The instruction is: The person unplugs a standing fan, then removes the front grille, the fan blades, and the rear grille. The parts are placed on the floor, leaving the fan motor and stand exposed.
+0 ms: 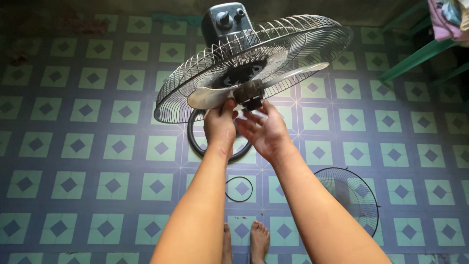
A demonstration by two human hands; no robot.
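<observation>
Gripping the translucent fan blade (215, 95) at its hub, the left hand (220, 124) steadies it inside the rear grille (205, 68); the right hand (264, 132) hovers open. Forcing it might crack the plastic.

Dim, even light, darker toward the top corners, sharp throughout, wide-angle bending at edges.

The rear wire guard (273, 49) blocks reach behind the fan blades (259, 83) (front side open), tiled floor (97, 146) below.
</observation>
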